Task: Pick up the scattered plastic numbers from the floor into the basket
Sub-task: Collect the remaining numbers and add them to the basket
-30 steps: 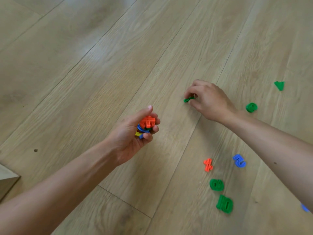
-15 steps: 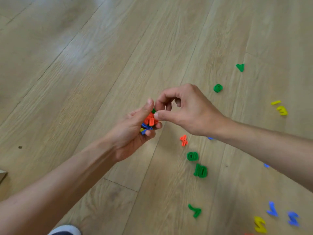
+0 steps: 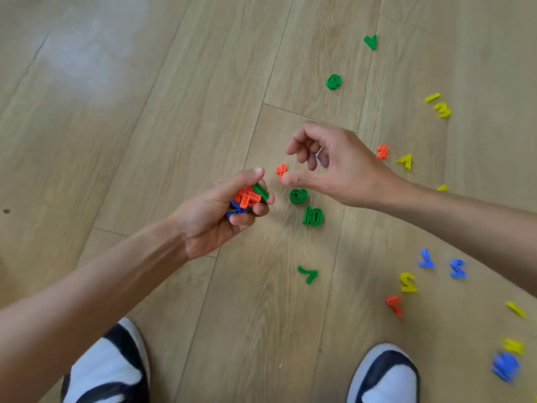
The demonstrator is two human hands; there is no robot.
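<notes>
Nearest, a left shoe [image 3: 110,370] and a right shoe [image 3: 383,376], white and dark, stand on the wooden floor [image 3: 174,126]. To the right of them lie a blurred blue piece [image 3: 505,367], an orange 7 [image 3: 394,306], a yellow 2 [image 3: 408,282], a blue 7 [image 3: 426,258] and a blue 2 [image 3: 458,268], all apart from one another. A green 7 [image 3: 308,274] lies alone between the arms.

Farther up, the left hand [image 3: 226,210] is cupped like a small bowl, with thumb and fingers curled round a bunch of numbers [image 3: 248,197] in orange, blue and green. Just beside it on the floor lie a green 10 [image 3: 312,216] and a green 8 [image 3: 298,195].

The right hand [image 3: 334,167] hangs above the floor, fingers loosely bent, thumb apart from them, holding nothing. An orange 4 [image 3: 280,170] lies near its thumb tip.

Beyond lie a yellow 3 [image 3: 442,109], a round green number [image 3: 333,82] and, farthest, a green V-shaped piece [image 3: 371,42].
</notes>
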